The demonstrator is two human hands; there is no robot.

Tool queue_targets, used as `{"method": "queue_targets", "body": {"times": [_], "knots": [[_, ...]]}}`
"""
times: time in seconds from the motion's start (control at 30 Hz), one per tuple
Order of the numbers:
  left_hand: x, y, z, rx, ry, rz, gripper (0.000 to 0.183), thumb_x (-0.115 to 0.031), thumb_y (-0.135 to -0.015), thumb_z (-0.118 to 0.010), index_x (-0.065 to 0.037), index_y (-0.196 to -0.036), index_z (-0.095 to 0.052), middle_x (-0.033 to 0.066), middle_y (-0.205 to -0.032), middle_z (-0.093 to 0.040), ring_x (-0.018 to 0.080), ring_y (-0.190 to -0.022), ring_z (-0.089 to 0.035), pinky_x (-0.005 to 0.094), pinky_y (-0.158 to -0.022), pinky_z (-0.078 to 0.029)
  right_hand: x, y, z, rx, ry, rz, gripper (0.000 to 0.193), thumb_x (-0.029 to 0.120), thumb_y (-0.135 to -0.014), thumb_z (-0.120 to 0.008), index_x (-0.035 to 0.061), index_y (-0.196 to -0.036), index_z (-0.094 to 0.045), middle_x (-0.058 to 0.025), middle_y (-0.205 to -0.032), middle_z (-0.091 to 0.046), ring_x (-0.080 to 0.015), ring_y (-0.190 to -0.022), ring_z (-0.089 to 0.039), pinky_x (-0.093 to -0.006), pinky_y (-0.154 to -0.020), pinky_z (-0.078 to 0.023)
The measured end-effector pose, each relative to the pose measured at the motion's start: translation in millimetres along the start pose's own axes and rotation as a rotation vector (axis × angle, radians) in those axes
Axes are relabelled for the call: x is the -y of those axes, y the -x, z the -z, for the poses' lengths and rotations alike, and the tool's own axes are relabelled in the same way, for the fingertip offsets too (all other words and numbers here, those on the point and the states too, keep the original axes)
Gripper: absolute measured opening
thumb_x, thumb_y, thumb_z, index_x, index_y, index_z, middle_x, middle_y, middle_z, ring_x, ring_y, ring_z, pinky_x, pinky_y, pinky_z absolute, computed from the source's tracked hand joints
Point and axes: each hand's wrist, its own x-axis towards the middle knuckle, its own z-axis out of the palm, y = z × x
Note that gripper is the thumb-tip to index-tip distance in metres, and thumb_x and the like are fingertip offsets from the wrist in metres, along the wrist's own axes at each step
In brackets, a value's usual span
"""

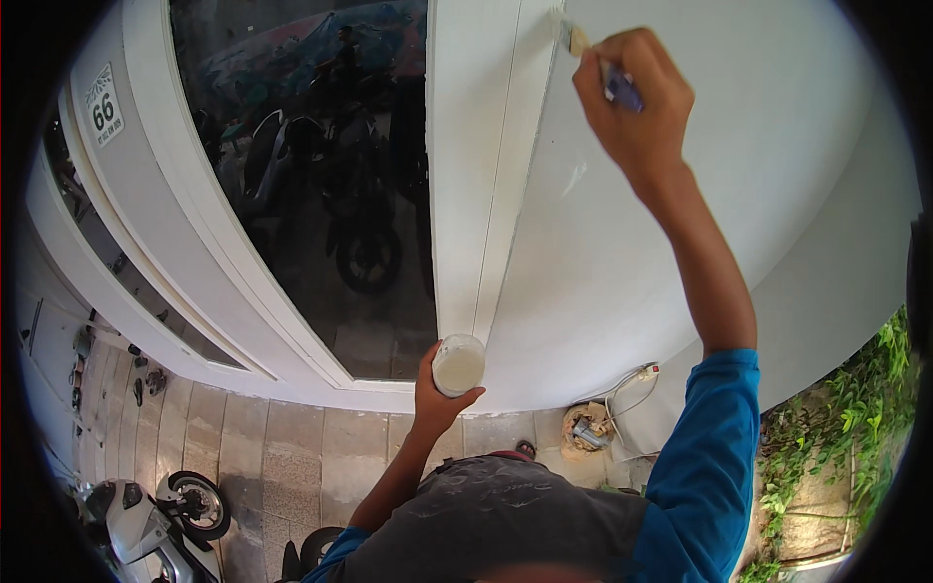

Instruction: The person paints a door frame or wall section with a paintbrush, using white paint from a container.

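Note:
My right hand (649, 102), raised high at the upper right, is closed round a paintbrush (575, 41) with a purple handle. The pale bristles touch the seam where the white door frame (476, 146) meets the white wall (622, 253). Lower down, in front of my body, my left hand (434, 398) is wrapped round a round cup (459, 365) with whitish paint in it. The cup is close to the foot of the frame. My fingers partly hide the brush handle and the side of the cup.
Dark glass (311, 214) left of the frame reflects motorcycles. A parked motorcycle (146, 520) stands at lower left on the paved floor (292, 466). Near the wall's foot are a round container with a tool (586, 428) and a power strip (648, 372) with its cord. Plants (846, 418) grow at right.

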Motion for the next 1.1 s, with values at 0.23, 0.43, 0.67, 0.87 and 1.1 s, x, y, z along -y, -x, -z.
{"method": "queue_targets", "body": {"times": [0.23, 0.43, 0.67, 0.87, 1.1], "knots": [[4, -2, 3, -0.006, -0.026, 0.008, 0.105, -0.017, -0.065, -0.098, -0.003, -0.151, -0.038, 0.0154, -0.14, -0.054, 0.0259, -0.129, -0.056, 0.0405, -0.107, -0.048, 41, 24, 18, 0.204, -0.111, -0.362, 0.021, 0.002, -0.084, -0.075, 0.0029, -0.076, -0.055, -0.0072, -0.07, -0.06, -0.019, -0.054, -0.056, -0.0318, -0.054, -0.047], [-1, -5, 2, 0.006, -0.055, 0.01, 0.106, -0.019, -0.065, -0.098, -0.003, -0.15, -0.037, 0.016, -0.14, -0.054, 0.026, -0.129, -0.056, 0.0398, -0.107, -0.047, -13, -38, 6, -0.083, -0.064, 0.016, 0.018, -0.001, -0.088, -0.076, -0.0001, -0.076, -0.061, -0.0082, -0.073, -0.064, -0.0116, -0.06, -0.054, -0.0282, -0.054, -0.043], [0, -6, 11, -0.015, -0.079, 0.008, 0.106, -0.018, -0.066, -0.098, -0.003, -0.151, -0.036, 0.0166, -0.14, -0.054, 0.0261, -0.129, -0.056, 0.0397, -0.107, -0.048, 15, 29, 18, 0.357, -0.008, 0.235, 0.017, -0.002, -0.079, -0.076, 0.0033, -0.092, -0.067, -0.0077, -0.095, -0.069, -0.0253, -0.085, -0.069, -0.036, -0.07, -0.059], [5, -11, 10, -0.012, -0.005, 0.022, 0.105, -0.016, -0.066, -0.097, -0.003, -0.151, -0.037, 0.016, -0.141, -0.054, 0.0258, -0.129, -0.056, 0.0395, -0.106, -0.048, 58, 72, 35, 0.813, -0.21, -0.025, 0.018, -0.003, -0.078, -0.074, 0.0038, -0.094, -0.069, -0.0105, -0.095, -0.07, -0.0265, -0.086, -0.071, -0.0356, -0.071, -0.06], [3, -12, 6, -0.006, -0.009, 0.013, 0.103, -0.011, -0.065, -0.096, -0.003, -0.15, -0.037, 0.0153, -0.139, -0.055, 0.026, -0.129, -0.057, 0.0402, -0.107, -0.048, -20, -69, 21, 0.537, -0.027, -0.021, 0.009, 0.009, -0.091, -0.077, 0.0022, -0.096, -0.072, -0.0097, -0.092, -0.073, -0.0237, -0.078, -0.071, -0.0323, -0.072, -0.058]]}}
